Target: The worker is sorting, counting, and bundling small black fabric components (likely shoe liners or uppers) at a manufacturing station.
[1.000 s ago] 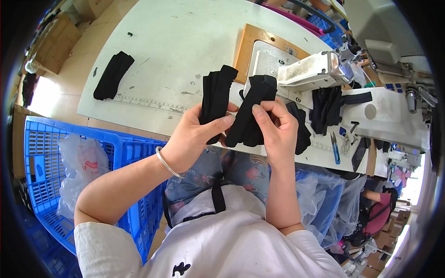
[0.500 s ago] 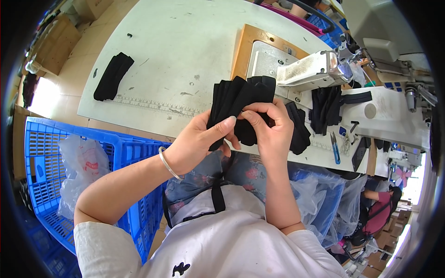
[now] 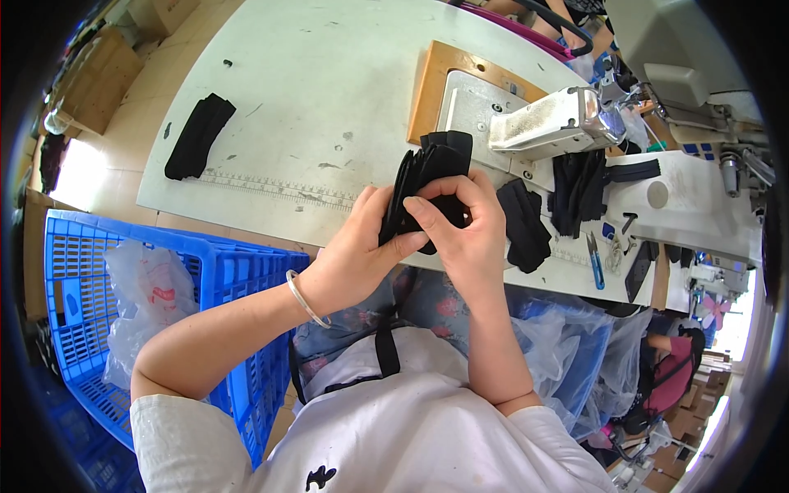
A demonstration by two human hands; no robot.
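Between both hands, over the table's near edge, is a bundle of black fabric strips (image 3: 440, 160), held with several layers standing side by side. My left hand (image 3: 362, 242) grips the bundle from its left side, thumb across the lower part. On the right, my right hand (image 3: 470, 234) has thumb and forefinger bent onto the layers. Some fingers are hidden behind the fabric. Just right of my right hand lies another black fabric bundle (image 3: 526, 226) on the table. A further black stack (image 3: 200, 135) rests at the table's left end.
A sewing machine (image 3: 559, 123) stands beyond my hands at the right. More black strips (image 3: 579, 193) hang beside it, near blue-handled snips (image 3: 595, 261). To my left is a blue plastic crate (image 3: 222, 255) with a clear bag (image 3: 152, 287). Other people are at the far and right edges.
The held bundle has turned and its layers are squeezed closer together. My left hand has risen along its side, and my right hand has shifted slightly left.
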